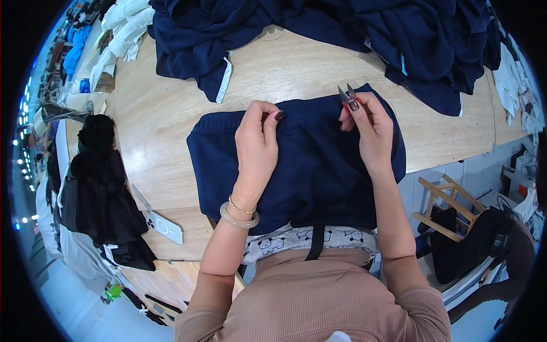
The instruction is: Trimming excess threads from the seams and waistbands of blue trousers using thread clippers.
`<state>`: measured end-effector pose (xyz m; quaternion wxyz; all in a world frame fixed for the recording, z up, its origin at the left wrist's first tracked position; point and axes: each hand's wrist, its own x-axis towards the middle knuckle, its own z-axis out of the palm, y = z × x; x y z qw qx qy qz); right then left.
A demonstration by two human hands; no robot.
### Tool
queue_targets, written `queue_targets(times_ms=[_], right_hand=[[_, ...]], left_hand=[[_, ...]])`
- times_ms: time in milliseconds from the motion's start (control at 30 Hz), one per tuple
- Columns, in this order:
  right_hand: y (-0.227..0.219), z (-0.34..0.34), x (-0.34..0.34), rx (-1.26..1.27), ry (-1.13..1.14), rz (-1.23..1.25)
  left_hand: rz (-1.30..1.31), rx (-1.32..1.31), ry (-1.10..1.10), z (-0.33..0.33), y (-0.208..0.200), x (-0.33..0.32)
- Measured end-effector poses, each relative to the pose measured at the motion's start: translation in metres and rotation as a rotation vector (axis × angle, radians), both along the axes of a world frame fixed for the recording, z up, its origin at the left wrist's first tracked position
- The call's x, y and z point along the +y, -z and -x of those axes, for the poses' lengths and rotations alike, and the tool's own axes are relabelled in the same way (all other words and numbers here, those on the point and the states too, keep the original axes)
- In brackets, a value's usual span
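Observation:
A navy blue garment (325,165) with a gathered waistband lies spread over the table edge in front of me, its lower part hanging toward my lap. My left hand (259,137) is pinched at the waistband, thumb against the fingers; whatever sits between them is too small to name. In my right hand (370,125) is a pair of thread snips (345,96), blades pointing away from me and slightly apart. Red shows on the snips beneath my thumb. The right hand hovers over the garment's right side, near its top edge.
Heaped navy garments (319,20) with white strips fill the table's far side. Black cloth (102,182) drapes at the left, beside a phone (165,227). White cloth (122,34) lies far left. A wooden stool (450,205) stands below the table at right, near a person's arm (496,290).

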<state>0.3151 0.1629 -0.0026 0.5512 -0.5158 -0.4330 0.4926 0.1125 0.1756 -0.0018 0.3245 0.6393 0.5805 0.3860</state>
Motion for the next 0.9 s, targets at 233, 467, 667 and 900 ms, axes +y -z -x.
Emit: queue_targets(times_ms=[233,467,667,900], right_hand=[[-0.029,0.000,0.008,-0.601,-0.157,-0.167],[-0.029,0.007,0.024,-0.728,-0.127,-0.233],[-0.015,0.036,0.028,-0.636,-0.220,-0.139],[-0.007,0.036,0.028,-0.478,-0.060,-0.022]], left_hand=[[-0.032,-0.062,0.055,-0.006,-0.013,0.001],[0.121,-0.388,-0.041,-0.012,0.005,0.015],[0.140,-0.369,-0.100,-0.014,0.006,0.014],[0.170,-0.422,-0.094,-0.014,0.008,0.011]])
